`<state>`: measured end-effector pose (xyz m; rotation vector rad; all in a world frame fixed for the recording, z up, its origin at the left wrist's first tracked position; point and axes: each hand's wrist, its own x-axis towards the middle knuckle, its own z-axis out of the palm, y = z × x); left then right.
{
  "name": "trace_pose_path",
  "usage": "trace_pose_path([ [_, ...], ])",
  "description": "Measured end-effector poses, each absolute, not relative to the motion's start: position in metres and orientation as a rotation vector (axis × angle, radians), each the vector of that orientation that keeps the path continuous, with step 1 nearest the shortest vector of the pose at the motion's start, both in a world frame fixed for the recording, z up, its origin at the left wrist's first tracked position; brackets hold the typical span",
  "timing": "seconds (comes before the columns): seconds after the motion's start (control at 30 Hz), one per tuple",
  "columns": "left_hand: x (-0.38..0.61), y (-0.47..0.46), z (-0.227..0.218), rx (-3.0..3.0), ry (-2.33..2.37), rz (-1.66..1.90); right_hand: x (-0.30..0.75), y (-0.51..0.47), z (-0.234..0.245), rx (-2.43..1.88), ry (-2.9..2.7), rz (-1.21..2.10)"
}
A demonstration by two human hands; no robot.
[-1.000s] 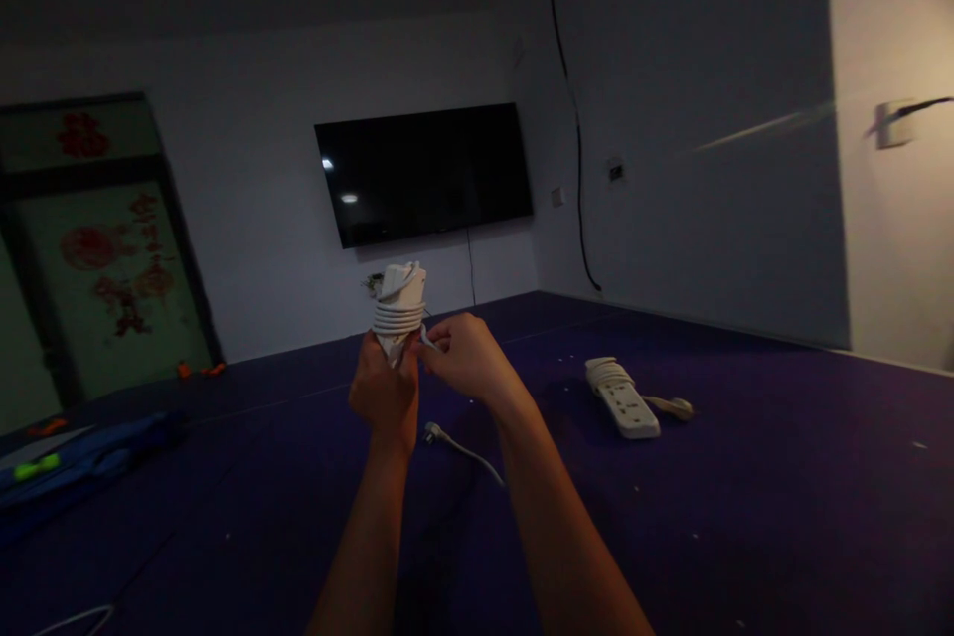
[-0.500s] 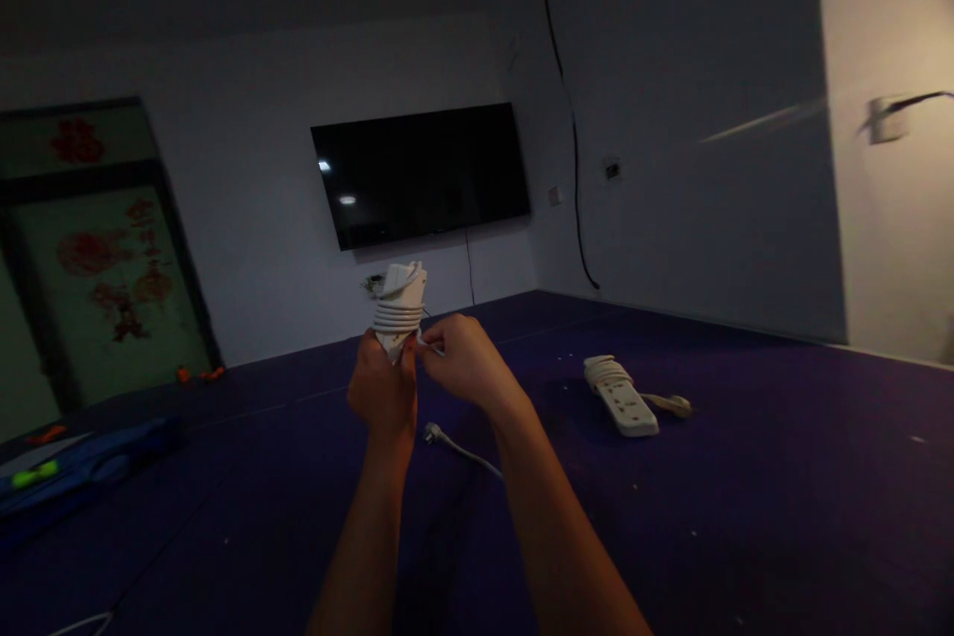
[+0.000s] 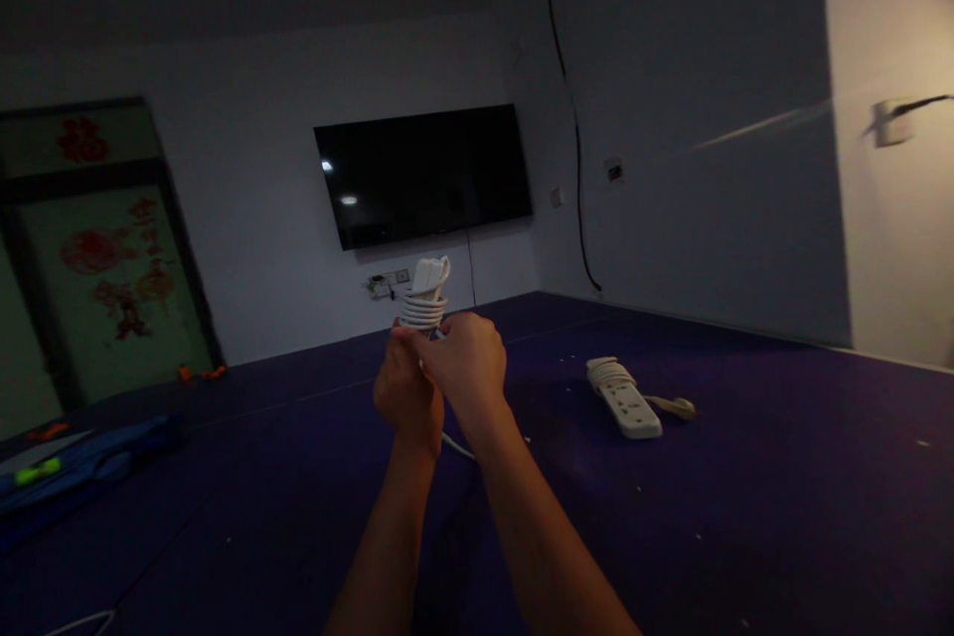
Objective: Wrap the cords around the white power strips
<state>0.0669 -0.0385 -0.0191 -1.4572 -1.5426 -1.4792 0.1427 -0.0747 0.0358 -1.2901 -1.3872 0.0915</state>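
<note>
"Above the flat, dark purple surface (image 3: 693,507), what are you holding up?"

"I'm holding a long white plastic power strip (image 3: 429,276), nearly upright and well off the surface. Rounded white cable (image 3: 422,312) is circling it in stacked turns, and a loop is showing by its top end."

"How are you gripping it?"

"My bare left hand (image 3: 407,390) is curling its fingers round the lower end, closed with hardly any gap. I'm guessing that is leaving the coils exposed and giving the strip a steady base."

"And the other hand?"

"My bare right hand (image 3: 469,358) is reaching across just below the lowest turns, fingers bent inward, tips overlapping the left hand. I'm not able to tell how tightly they're pinching, or whether they're catching the cable. Being so near the coils, they're probably controlling the lower turns."

"What's that pale line lower down?"

"A thin white cord (image 3: 457,446) is showing between my forearms. I'm not seeing where its ends are leading."

"And off to the right?"

"A second white plastic strip with sockets (image 3: 632,411) is lying on the surface, well apart from my hands. Its wrapped cable (image 3: 612,375) is hugging one end, and its off-white plug (image 3: 683,408) is resting just beside it. I'm supposing it's lying aside so both hands are having room."
</note>
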Motion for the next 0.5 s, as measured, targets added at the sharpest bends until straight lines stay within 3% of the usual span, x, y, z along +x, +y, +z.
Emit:
trace_pose_path([
  [0.3,0.079,-0.046,-0.018,-1.750,-1.271,-1.646,0.157,-0.058,0.030,-1.203,-1.244,-0.011],
  [0.5,0.060,-0.053,0.006,-2.026,-1.079,-2.430,0.184,-0.045,0.028,-0.827,-1.297,0.313],
])
